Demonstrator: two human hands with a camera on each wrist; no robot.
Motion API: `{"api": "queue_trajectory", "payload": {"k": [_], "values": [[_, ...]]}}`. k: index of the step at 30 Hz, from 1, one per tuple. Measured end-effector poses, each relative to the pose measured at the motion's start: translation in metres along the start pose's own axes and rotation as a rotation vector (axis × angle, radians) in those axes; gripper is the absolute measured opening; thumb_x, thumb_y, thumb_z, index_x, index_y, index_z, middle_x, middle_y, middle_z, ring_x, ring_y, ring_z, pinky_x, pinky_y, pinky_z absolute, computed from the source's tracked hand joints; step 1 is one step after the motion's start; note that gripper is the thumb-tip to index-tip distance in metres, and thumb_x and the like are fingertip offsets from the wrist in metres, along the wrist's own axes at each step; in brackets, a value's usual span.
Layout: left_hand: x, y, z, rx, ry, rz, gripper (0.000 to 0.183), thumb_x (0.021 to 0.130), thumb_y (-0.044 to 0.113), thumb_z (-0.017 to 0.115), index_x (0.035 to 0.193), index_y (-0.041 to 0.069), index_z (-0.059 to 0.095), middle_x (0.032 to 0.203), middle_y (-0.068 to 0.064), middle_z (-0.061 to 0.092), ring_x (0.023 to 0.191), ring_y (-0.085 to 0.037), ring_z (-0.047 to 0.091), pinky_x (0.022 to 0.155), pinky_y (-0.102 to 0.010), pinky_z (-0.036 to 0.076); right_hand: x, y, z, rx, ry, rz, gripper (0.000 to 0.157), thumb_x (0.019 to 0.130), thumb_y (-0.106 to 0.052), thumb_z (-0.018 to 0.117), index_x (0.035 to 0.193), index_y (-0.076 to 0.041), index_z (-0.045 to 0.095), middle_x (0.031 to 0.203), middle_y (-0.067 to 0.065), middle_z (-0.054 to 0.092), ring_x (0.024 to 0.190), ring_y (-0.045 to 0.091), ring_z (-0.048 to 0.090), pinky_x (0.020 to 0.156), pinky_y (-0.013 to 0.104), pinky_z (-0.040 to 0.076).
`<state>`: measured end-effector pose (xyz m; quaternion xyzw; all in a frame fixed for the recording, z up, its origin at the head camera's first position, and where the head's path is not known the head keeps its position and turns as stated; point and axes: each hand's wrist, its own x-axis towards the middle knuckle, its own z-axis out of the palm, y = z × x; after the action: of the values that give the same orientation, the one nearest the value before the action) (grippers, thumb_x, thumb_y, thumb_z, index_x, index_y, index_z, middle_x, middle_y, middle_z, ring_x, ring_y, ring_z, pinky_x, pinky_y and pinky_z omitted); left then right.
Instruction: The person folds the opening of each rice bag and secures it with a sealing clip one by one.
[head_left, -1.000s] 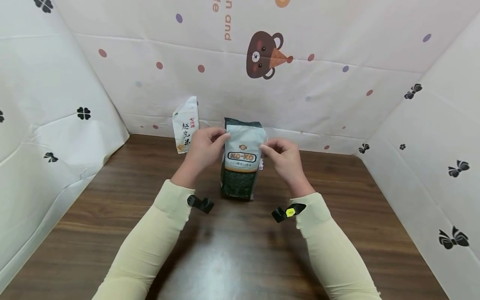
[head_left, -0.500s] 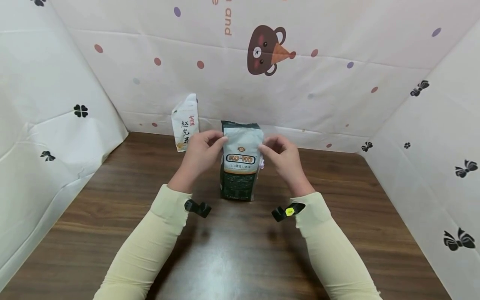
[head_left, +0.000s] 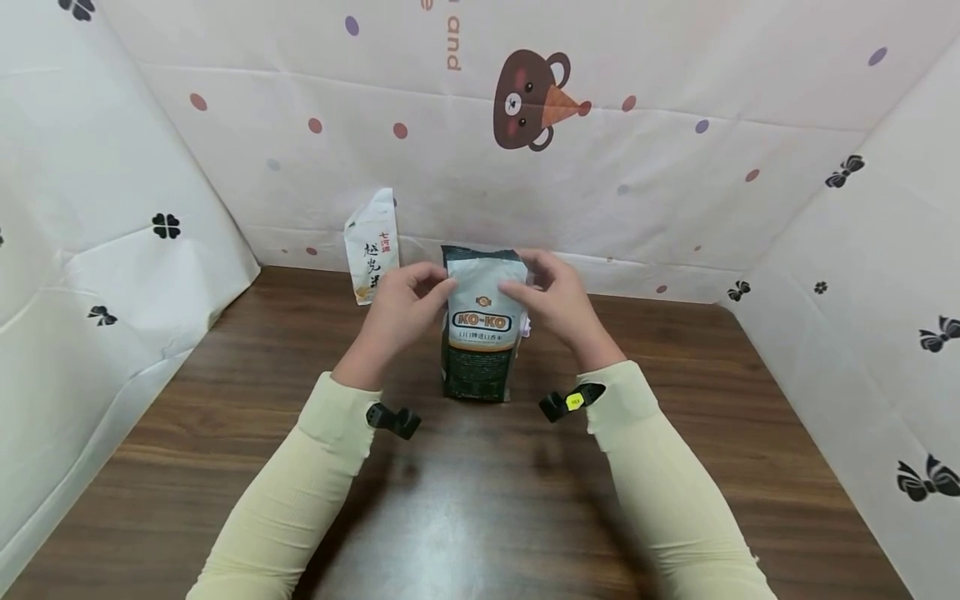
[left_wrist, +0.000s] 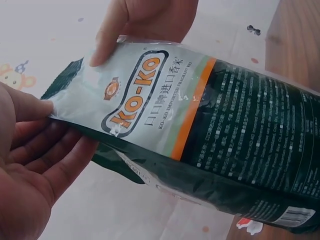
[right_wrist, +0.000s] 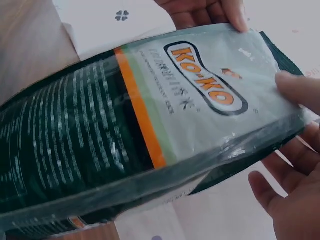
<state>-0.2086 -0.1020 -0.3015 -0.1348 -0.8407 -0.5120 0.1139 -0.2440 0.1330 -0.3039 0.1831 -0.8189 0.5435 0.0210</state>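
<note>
A green and silver KO-KO rice bag (head_left: pixel 480 333) stands upright on the wooden table. Thumb and fingers of my left hand (head_left: pixel 408 308) pinch its upper left edge. At the upper right corner, my right hand (head_left: pixel 558 300) holds the bag with the thumb on the front and fingers behind. Both wrist views show the rice bag (left_wrist: pixel 240 120) close up, its front print and one side visible. In the right wrist view, my right hand (right_wrist: pixel 295 175) has its lower fingers spread beneath the bag; the bag's back is mostly hidden.
A white rice bag (head_left: pixel 372 246) leans against the back cloth (head_left: pixel 660 200), left of the KO-KO bag and partly behind my left hand. Printed cloth walls border the brown table (head_left: pixel 675 417) on both sides. A small pale thing (head_left: pixel 525 325) shows behind the KO-KO bag's right edge.
My right hand has moved inward and up, its thumb now further onto the bag's front. The bag's top leaned slightly left and lower over the second. The left hand keeps its pinch.
</note>
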Motion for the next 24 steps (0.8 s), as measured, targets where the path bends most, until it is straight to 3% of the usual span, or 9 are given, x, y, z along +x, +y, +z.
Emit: {"api": "queue_trajectory", "payload": {"k": [4,8,12,17,24], "values": [[0.000,0.002,0.000,-0.020,0.014,0.009,0.016,0.093,0.025,0.065,0.101,0.012,0.067,0.094,-0.004,0.065,0.082,-0.018,0.058,0.072,-0.033,0.051,-0.002,0.000,0.002,0.045,0.014,-0.072,0.035,0.087,-0.025,0.073,0.116,-0.010,0.062,0.100,0.006,0.064,0.083,0.019,0.060,0.072,0.036,0.054],[0.003,0.011,-0.003,-0.010,0.069,0.032,0.025,0.088,0.026,0.070,0.104,0.012,0.056,0.091,-0.006,0.053,0.083,-0.020,0.052,0.073,-0.033,0.047,-0.004,-0.001,0.003,0.056,0.012,-0.114,0.029,0.088,-0.022,0.072,0.111,-0.009,0.062,0.095,0.004,0.063,0.078,0.018,0.060,0.068,0.031,0.054],[0.016,0.027,-0.006,0.149,0.088,0.151,0.037,0.085,0.028,0.074,0.112,0.010,0.055,0.102,-0.008,0.054,0.094,-0.022,0.053,0.082,-0.036,0.048,-0.005,-0.001,0.002,0.044,0.005,-0.115,0.028,0.089,-0.024,0.071,0.111,-0.009,0.062,0.099,0.006,0.063,0.082,0.019,0.062,0.070,0.031,0.055],[0.030,0.050,-0.006,0.369,-0.051,0.239,0.040,0.085,0.032,0.074,0.117,0.011,0.061,0.122,-0.007,0.056,0.114,-0.024,0.048,0.096,-0.041,0.045,-0.006,-0.002,0.002,0.058,-0.006,-0.109,0.027,0.090,-0.023,0.070,0.111,-0.008,0.063,0.104,0.008,0.064,0.085,0.019,0.065,0.072,0.032,0.057],[0.044,0.072,-0.005,0.608,-0.296,0.248,0.030,0.089,0.033,0.069,0.113,0.015,0.066,0.112,-0.002,0.066,0.106,-0.021,0.057,0.089,-0.038,0.049,-0.007,-0.005,0.005,0.083,-0.023,-0.117,0.023,0.090,-0.022,0.070,0.107,-0.007,0.064,0.104,0.009,0.065,0.085,0.020,0.067,0.072,0.034,0.057]]}}
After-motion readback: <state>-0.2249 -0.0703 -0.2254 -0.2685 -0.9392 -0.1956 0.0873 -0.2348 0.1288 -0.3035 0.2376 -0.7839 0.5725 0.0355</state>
